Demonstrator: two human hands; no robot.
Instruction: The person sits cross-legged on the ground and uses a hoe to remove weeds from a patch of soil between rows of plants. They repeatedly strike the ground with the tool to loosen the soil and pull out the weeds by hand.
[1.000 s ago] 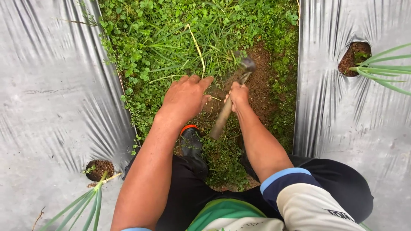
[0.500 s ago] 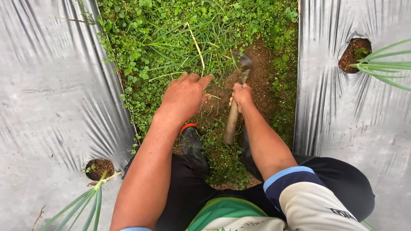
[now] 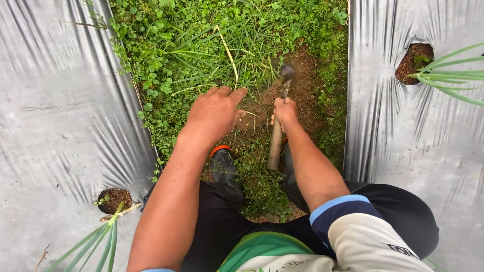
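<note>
While the right hand (image 3: 285, 112) is gripping the wooden handle of a small hoe (image 3: 279, 126), its blade is biting into the bare soil (image 3: 302, 90) between the two silver mulch sheets (image 3: 65, 116). The left hand (image 3: 214, 115) is lying open, palm down, on the weeds (image 3: 201, 45) just beside the blade — loosening looks to be the step in hand, and the next pull calls for care near those fingers.
</note>
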